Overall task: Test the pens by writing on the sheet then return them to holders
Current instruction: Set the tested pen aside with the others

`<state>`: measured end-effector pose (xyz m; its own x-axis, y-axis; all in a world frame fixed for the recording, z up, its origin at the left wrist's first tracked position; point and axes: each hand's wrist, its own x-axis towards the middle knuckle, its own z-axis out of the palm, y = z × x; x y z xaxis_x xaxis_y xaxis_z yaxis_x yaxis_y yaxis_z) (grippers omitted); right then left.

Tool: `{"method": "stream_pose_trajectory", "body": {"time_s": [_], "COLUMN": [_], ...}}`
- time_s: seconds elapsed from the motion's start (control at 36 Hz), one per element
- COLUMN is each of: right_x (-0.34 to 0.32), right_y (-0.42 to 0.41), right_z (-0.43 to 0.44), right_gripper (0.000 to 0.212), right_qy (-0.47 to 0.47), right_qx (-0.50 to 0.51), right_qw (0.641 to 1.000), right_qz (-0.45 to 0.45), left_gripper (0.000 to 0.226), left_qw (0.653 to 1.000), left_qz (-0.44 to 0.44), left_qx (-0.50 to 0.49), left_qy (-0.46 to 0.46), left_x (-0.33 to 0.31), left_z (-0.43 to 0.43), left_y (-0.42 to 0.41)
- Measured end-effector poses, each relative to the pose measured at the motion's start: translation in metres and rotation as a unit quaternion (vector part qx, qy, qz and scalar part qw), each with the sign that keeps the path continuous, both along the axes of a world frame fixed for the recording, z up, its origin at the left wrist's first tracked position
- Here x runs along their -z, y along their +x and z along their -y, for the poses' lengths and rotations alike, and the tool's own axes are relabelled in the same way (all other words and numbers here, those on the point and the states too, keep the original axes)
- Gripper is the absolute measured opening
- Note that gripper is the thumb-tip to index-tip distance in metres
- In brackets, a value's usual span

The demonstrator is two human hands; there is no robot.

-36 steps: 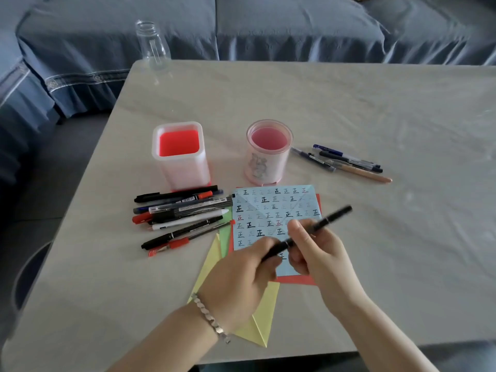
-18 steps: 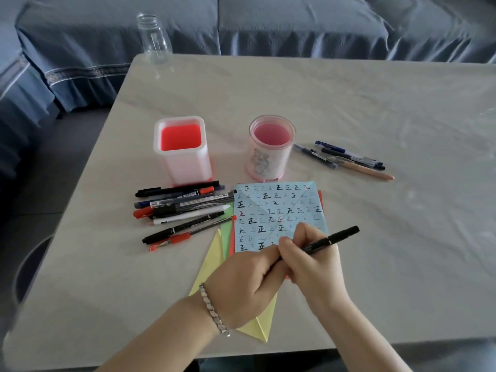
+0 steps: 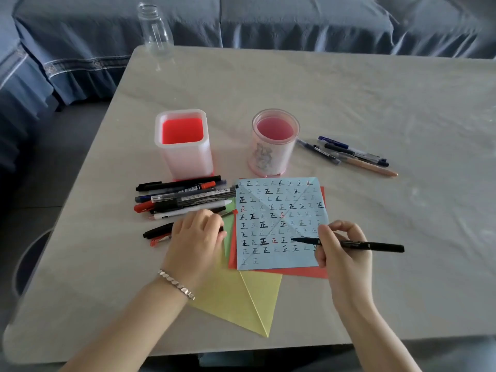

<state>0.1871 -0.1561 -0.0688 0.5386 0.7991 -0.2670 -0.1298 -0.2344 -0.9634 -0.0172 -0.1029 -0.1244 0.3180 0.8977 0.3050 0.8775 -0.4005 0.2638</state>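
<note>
The black pen [image 3: 358,245] is uncapped and lies almost level in the right hand [image 3: 346,261], pinched between thumb and fingers just behind the tip. The tip hovers at or on the blue sheet [image 3: 281,208], in a lower row of the written characters; I cannot tell if it touches. The sheet sits toward the near edge of the surface [image 3: 362,89], on top of a red sheet [image 3: 295,273] and a yellow sheet [image 3: 241,299]. The pen looks light, stiff and smooth, so I would say the low grip near the tip suits writing, with only gentle pressure on thin paper that could slide. The left hand [image 3: 196,237] rests with fingers curled down at the sheet's left edge, on the nearest pens of the pile of pens [image 3: 185,197]; whether it grips anything I cannot tell. Behind the pile stands the square holder [image 3: 183,149], and beside it the round holder [image 3: 273,146], both without pens. A smaller group of pens [image 3: 349,154] lies toward the right edge. A clear bottle [image 3: 155,28] stands at the far left corner.
</note>
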Motion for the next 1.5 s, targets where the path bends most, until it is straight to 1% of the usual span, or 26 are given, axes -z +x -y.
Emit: {"method": "stream_pose_trajectory", "body": {"time_s": [0.08, 0.14, 0.17, 0.22, 0.31, 0.36, 0.42, 0.47, 0.61, 0.67, 0.75, 0.83, 1.0, 1.11, 1.22, 1.31, 1.5], "right_x": [0.005, 0.008, 0.009, 0.011, 0.016, 0.019, 0.021, 0.022, 0.025, 0.029, 0.039, 0.047, 0.057, 0.059, 0.061, 0.060, 0.062], "right_y": [-0.001, -0.001, -0.001, 0.000, -0.002, -0.005, -0.008, -0.012, -0.025, -0.030, -0.038, -0.043, -0.044, -0.044, -0.044, -0.043, -0.044], "right_z": [0.002, 0.001, 0.001, 0.000, -0.003, -0.005, -0.004, -0.004, -0.003, -0.002, -0.003, -0.004, 0.000, 0.000, 0.001, 0.001, 0.000], "right_gripper": [0.017, 0.014, 0.013, 0.014, 0.017, 0.016, 0.014, 0.015, 0.033, 0.039, 0.049, 0.045, 0.039, 0.040, 0.046, 0.052, 0.052], "right_qy": [-0.002, -0.001, 0.002, 0.012, 0.013, 0.017, 0.023, 0.030, 0.011, 0.013, 0.024, 0.027, 0.058, 0.074, 0.079, 0.070, 0.064], "right_qx": [-0.011, -0.022, -0.028, -0.037, -0.053, -0.070, -0.080, -0.076, -0.034, -0.026, -0.014, -0.010, -0.021, -0.025, -0.045, -0.046, -0.048], "right_qw": [1.000, 0.999, 0.999, 0.999, 0.998, 0.996, 0.994, 0.994, 0.998, 0.997, 0.992, 0.985, 0.973, 0.970, 0.964, 0.967, 0.968], "right_qz": [0.012, 0.027, 0.033, 0.038, 0.042, 0.053, 0.065, 0.069, 0.043, 0.066, 0.126, 0.168, 0.224, 0.232, 0.248, 0.239, 0.237], "left_gripper": [0.023, 0.019, 0.020, 0.028, 0.036, 0.041, 0.044, 0.043, 0.033, 0.030, 0.031, 0.031, 0.031, 0.030, 0.029, 0.029, 0.030], "left_qw": [0.999, 0.999, 0.999, 0.997, 0.985, 0.977, 0.973, 0.972, 0.973, 0.974, 0.973, 0.972, 0.974, 0.975, 0.976, 0.976, 0.976], "left_qz": [-0.004, 0.023, 0.037, 0.046, 0.017, -0.001, -0.023, -0.027, 0.025, 0.036, 0.062, 0.082, 0.078, 0.082, 0.084, 0.084, 0.085], "left_qx": [-0.031, -0.022, -0.005, 0.061, 0.161, 0.197, 0.210, 0.210, 0.207, 0.198, 0.192, 0.193, 0.183, 0.180, 0.179, 0.177, 0.177], "left_qy": [0.025, 0.032, 0.029, -0.002, -0.055, -0.080, -0.093, -0.100, -0.100, -0.102, -0.112, -0.109, -0.107, -0.100, -0.095, -0.094, -0.093], "left_x": [0.007, 0.006, 0.004, 0.001, 0.004, 0.009, 0.013, 0.015, 0.015, 0.016, 0.015, 0.014, 0.014, 0.014, 0.015, 0.015, 0.015], "left_z": [0.005, 0.012, 0.016, 0.027, 0.042, 0.047, 0.050, 0.052, 0.053, 0.053, 0.054, 0.054, 0.054, 0.054, 0.054, 0.054, 0.054], "left_y": [0.000, 0.003, 0.006, 0.014, 0.020, 0.020, 0.018, 0.018, 0.017, 0.016, 0.015, 0.015, 0.016, 0.016, 0.017, 0.016, 0.016]}}
